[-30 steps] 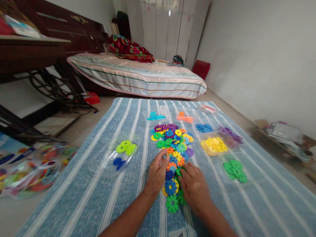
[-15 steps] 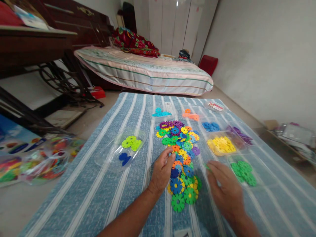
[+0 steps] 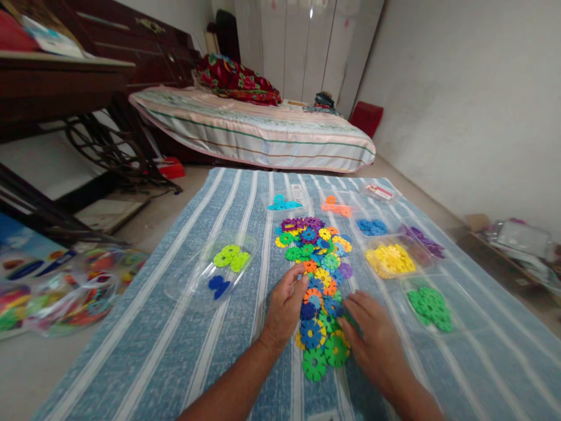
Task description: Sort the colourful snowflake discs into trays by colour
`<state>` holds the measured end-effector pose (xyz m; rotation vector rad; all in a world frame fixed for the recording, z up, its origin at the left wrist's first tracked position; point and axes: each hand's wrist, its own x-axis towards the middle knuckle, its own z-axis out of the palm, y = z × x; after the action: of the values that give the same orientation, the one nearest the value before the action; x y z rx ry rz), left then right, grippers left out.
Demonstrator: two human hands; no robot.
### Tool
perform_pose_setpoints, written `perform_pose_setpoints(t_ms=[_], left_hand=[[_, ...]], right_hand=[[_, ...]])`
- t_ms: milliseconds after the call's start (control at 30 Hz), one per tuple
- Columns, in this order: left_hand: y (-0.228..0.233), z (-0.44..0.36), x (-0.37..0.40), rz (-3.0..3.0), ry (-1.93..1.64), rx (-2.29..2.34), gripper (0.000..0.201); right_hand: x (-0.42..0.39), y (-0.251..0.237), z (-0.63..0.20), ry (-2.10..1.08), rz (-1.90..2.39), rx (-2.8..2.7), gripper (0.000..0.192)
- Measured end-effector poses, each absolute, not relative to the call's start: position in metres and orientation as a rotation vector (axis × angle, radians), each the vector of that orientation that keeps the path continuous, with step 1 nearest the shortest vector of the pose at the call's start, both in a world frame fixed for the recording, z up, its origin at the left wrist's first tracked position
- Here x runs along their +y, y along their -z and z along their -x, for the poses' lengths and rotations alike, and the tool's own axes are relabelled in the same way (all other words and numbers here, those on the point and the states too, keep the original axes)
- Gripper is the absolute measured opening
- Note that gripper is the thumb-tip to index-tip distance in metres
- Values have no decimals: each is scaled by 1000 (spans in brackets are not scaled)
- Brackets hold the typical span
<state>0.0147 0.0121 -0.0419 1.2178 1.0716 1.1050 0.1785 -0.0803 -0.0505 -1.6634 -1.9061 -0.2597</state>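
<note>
On the left of the striped cloth sits a clear tray with lime and blue discs, well apart from the hands. The left hand rests on the left edge of the mixed pile of colored snowflake discs, fingers loosely curled, pinning pieces rather than gripping any. The right hand lies open and flat at the pile's lower right edge, fingertips touching green discs. Further right stand the yellow tray and green tray. To sort cleanly, it seems best to steady the pile with the left hand and pinch one disc by its rim.
</note>
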Motion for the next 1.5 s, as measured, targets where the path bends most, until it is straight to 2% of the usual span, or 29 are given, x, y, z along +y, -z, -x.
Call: perform_pose_setpoints(t_ms=[133,367,533,667,900,967,1133,1233,1500], left_hand=[[34,-15,11,-1180,-1114,1075,41],[33,-14,10,-1174,-1099,1096,40],[31,-13,11,-1176,-1093,1099,40],[30,-12,11,-1169,-1084,1091,39],[33,-13,11,-1175,-1094,1087,41],[34,-13,11,-1182,-1101,1084,40],[35,-12,12,-1226,-1111,1092,36],[35,-12,12,-1237,-1107,1083,35],[31,-13,10,-1261,-1110,1081,34]], right_hand=[[-72,58,-167,206,1671,-1935,18],[-70,64,-170,247,1506,-1918,23],[-69,57,-174,208,1493,-1839,17],[-47,33,-192,248,1514,-1829,17],[27,-31,-251,658,1731,-1622,26],[27,-30,-248,590,1696,-1633,26],[-15,6,-201,52,1541,-1970,20],[-40,27,-178,-127,1533,-2013,19],[-52,45,-164,62,1502,-1934,16]])
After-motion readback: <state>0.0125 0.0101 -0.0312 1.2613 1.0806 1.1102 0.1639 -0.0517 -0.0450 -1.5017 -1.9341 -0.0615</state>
